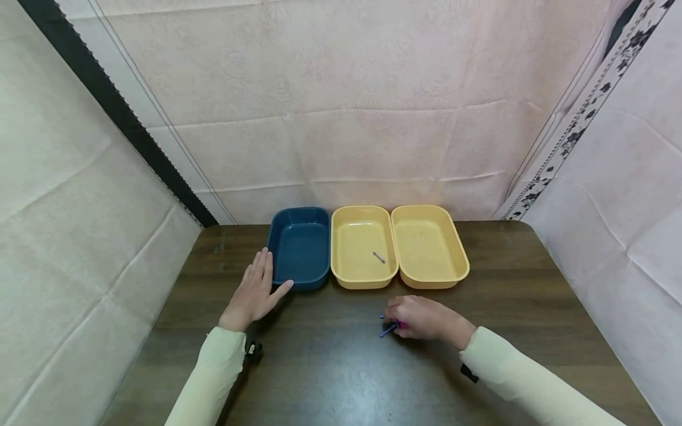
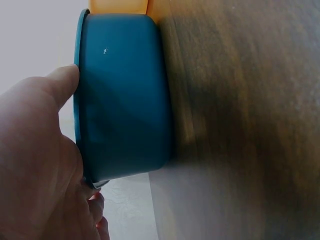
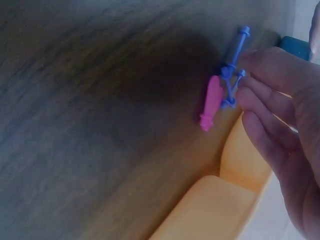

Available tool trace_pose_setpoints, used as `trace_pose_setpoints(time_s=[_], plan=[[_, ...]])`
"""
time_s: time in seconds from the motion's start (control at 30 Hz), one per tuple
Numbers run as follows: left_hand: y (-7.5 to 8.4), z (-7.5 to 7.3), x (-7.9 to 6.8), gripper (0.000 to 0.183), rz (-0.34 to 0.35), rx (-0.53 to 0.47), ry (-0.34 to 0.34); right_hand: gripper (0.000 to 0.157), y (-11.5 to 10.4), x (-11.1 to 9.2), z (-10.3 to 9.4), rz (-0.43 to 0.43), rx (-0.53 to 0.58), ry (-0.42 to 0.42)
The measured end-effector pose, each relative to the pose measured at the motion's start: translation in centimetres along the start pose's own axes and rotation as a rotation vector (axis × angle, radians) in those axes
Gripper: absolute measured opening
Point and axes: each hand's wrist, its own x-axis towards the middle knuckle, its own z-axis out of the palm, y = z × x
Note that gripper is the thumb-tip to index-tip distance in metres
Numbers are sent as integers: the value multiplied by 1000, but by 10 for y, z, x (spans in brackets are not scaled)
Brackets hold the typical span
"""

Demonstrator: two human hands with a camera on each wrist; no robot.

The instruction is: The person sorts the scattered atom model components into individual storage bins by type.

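Observation:
My left hand [image 1: 254, 296] lies with straight fingers along the near left corner of a blue tray [image 1: 301, 245], its thumb touching the rim. The left wrist view shows that tray's side wall [image 2: 122, 95] beside the palm. In front of the yellow trays, my right hand [image 1: 426, 319] pinches small blue plastic pieces [image 3: 239, 47], thin rods with knobbed ends, at its fingertips. A pink plastic piece [image 3: 212, 100], flat and paddle-like, sits against them, close over the table. Part of this cluster is hidden by the fingers in the head view.
Right of the blue tray stand a middle yellow tray [image 1: 354, 236] and a right yellow tray [image 1: 428, 245], side by side. One small purplish rod [image 1: 379, 257] lies inside the middle one. Pale cloth [image 1: 346, 118] hangs behind the dark wooden table [image 1: 330, 367] and along both sides.

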Motion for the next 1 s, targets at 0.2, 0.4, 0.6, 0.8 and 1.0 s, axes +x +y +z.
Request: trace_pose_setpoints(time_s=[0.2, 0.4, 0.6, 0.8, 1.0], plan=[[-1, 1, 1, 105, 4, 10, 0, 15, 1, 2, 9, -8, -25, 3], [-1, 2, 2, 105, 6, 14, 1, 19, 1, 5, 13, 10, 6, -12], [-1, 2, 2, 105, 2, 14, 0, 20, 0, 7, 14, 23, 62, -13], [0, 1, 2, 106, -2, 11, 5, 19, 0, 8, 8, 42, 120, -2], [1, 0, 1, 105, -3, 4, 5, 15, 1, 8, -7, 54, 151, 11]])
